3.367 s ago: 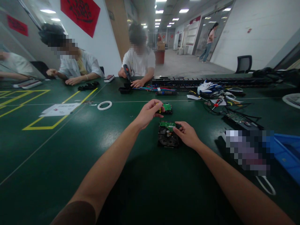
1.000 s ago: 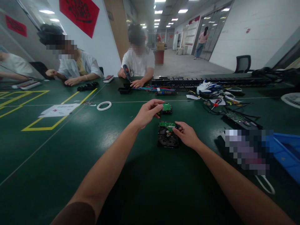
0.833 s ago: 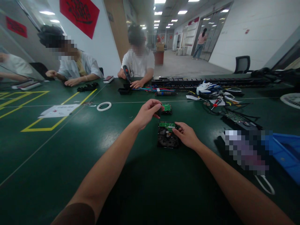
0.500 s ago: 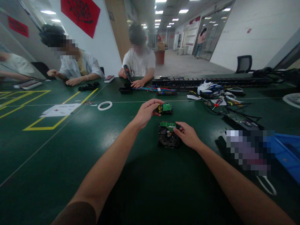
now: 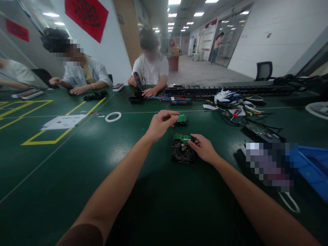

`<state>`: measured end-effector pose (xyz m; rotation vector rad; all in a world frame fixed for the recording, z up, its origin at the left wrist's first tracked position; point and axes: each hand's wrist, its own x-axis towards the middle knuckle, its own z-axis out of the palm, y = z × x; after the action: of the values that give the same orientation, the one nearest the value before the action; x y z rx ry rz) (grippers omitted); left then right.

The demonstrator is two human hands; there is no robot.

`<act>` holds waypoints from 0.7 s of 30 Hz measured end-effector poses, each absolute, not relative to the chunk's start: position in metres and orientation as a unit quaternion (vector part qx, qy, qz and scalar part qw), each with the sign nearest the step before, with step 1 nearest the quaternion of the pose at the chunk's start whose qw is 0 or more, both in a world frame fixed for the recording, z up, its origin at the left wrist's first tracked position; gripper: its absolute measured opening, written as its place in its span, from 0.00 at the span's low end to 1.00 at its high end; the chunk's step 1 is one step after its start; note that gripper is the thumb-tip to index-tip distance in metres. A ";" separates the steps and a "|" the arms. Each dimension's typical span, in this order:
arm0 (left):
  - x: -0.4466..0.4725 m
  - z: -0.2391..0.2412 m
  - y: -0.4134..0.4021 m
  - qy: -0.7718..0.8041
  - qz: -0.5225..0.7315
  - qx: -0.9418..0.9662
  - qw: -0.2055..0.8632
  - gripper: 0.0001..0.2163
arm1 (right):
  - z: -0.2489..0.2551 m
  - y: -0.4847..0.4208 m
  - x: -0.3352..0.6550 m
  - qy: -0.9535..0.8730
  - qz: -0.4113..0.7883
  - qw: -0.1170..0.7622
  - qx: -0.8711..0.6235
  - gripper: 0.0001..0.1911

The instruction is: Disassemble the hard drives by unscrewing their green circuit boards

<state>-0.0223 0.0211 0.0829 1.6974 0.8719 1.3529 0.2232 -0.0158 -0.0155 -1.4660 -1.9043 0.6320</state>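
Note:
A hard drive [image 5: 183, 152], black with a green circuit board along its far end, lies flat on the green table before me. My right hand [image 5: 203, 147] grips its right edge, thumb on top and fingers along the side. Just beyond it is a smaller black unit with a green circuit board [image 5: 182, 119]. My left hand [image 5: 162, 125] is closed at that unit's left end, thumb and forefinger pinching there. A bit of yellow shows between these fingers; they hide the rest of that end.
A white ring [image 5: 113, 117] and a paper sheet [image 5: 63, 122] lie left. Gloves [image 5: 225, 96], a red screwdriver [image 5: 235, 113], cables and another circuit-board device [image 5: 263, 132] are right, near a blue bin [image 5: 314, 167]. Across the table, a person holds a power screwdriver [image 5: 137, 80].
My left thumb and fingers have come further over the smaller unit's left end, covering most of its yellow parts. My right hand stays on the hard drive. The view has shifted slightly.

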 end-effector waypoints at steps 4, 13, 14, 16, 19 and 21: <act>-0.026 0.086 0.019 0.383 0.536 0.718 0.224 0.09 | -0.017 -0.016 0.223 -0.724 0.242 0.323 -0.559 0.27; -0.021 0.085 0.013 0.384 0.512 0.768 0.030 0.08 | -0.018 -0.016 0.222 -0.719 0.245 0.327 -0.561 0.27; -0.021 0.084 0.013 0.384 0.510 0.769 0.020 0.08 | -0.018 -0.016 0.222 -0.720 0.245 0.328 -0.561 0.27; -0.021 0.082 0.014 0.381 0.507 0.773 0.009 0.08 | -0.017 -0.016 0.222 -0.722 0.244 0.327 -0.558 0.27; -0.021 0.080 0.014 0.379 0.507 0.774 0.002 0.09 | -0.016 -0.016 0.221 -0.726 0.242 0.327 -0.554 0.26; -0.020 0.079 0.014 0.377 0.518 0.768 0.004 0.09 | -0.016 -0.017 0.221 -0.726 0.240 0.326 -0.555 0.26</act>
<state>-0.0197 0.0143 0.0791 2.4066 1.1811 1.6244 0.2211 -0.0167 -0.0163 -1.4554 -1.9024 0.6292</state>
